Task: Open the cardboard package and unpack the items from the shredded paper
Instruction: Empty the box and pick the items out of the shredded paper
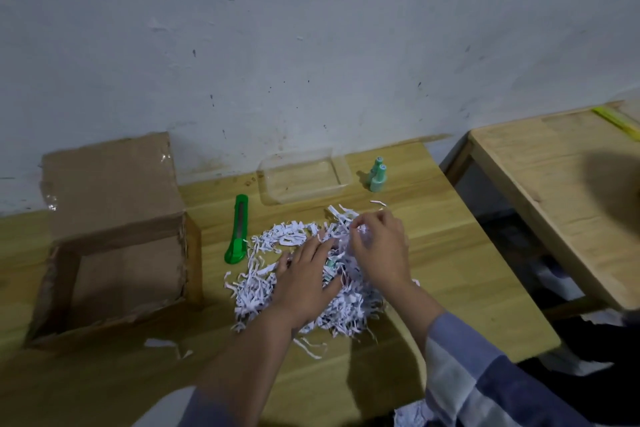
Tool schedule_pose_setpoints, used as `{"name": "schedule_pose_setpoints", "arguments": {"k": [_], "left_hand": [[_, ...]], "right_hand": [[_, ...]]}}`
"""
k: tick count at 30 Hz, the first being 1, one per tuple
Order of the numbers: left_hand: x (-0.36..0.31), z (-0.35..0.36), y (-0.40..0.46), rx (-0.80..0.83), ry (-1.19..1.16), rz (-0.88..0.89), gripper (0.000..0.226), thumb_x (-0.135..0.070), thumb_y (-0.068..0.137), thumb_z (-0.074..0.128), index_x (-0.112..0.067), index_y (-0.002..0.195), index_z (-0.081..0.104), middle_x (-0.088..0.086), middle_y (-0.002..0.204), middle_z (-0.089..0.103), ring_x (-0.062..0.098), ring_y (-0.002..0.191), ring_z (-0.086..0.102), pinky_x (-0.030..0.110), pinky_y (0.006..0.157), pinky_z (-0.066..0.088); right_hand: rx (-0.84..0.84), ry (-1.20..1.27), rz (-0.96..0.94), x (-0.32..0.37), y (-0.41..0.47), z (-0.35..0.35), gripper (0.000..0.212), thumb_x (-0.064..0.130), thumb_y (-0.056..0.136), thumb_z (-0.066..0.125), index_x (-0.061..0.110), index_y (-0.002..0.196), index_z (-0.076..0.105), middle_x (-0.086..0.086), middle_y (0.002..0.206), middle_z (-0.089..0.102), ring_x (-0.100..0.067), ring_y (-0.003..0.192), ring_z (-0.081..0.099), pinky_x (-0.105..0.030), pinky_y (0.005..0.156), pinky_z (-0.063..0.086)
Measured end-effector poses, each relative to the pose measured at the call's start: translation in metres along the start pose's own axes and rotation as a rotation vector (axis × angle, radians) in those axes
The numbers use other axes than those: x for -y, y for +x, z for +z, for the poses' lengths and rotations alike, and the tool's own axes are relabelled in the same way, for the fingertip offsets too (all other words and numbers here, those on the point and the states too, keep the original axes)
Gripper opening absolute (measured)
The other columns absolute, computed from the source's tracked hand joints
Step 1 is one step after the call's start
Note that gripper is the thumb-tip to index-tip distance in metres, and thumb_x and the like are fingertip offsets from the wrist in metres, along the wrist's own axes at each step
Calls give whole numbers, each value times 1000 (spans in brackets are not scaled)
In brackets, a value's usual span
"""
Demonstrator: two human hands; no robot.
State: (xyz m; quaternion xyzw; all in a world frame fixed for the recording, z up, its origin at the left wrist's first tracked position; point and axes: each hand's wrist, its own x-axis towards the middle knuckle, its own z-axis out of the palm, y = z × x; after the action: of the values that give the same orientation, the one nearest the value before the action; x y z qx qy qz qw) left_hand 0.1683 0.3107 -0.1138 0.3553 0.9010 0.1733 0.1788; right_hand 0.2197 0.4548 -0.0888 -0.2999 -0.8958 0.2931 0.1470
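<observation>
left hand (304, 282) laid flat, fingers straight, on pile of white shredded paper strips (263, 284) | right hand (375, 246) pinching strips (pile's far edge) | open brown cardboard box (114, 236) left on wooden counter (450, 253)

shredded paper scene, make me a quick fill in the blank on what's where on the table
1. The green knife lies between the shredded paper and the cardboard ____.
2. The two small bottles standing by the clear tray are ____ in colour.
3. The right hand pinches strips of ____.

Missing words: box; green; paper
</observation>
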Motion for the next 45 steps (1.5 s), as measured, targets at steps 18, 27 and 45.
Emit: {"name": "schedule_pose_setpoints", "arguments": {"k": [18,27,45], "left_hand": [[17,-5,-38,24,99,-134,82,-70,89,33,-28,153,6,-10,161,-1,8,148,-6,55,115,-9],[19,0,-47,99,171,-179,86,-70,90,22,-21,152,-14,-6,159,-20,13,144,-23,55,113,-18],[-4,-50,-11,-218,-664,-284,33,-30,95,56,-18,125,57,3,102,68,18,78,63,24,59,51]], "right_hand": [[566,-247,-535,30,-9,2,38,3,79,49,23,104,69,0,106,69,-26,102,53,-41,85,48],[679,-694,-561,42,1,-7,67,20,82,64,25,142,34,-4,144,37,-30,130,33,-44,102,33],[257,263,-135,28,11,-26,61,-6,78,64,23,130,52,1,90,61,-6,66,54,-10,53,41]]}}
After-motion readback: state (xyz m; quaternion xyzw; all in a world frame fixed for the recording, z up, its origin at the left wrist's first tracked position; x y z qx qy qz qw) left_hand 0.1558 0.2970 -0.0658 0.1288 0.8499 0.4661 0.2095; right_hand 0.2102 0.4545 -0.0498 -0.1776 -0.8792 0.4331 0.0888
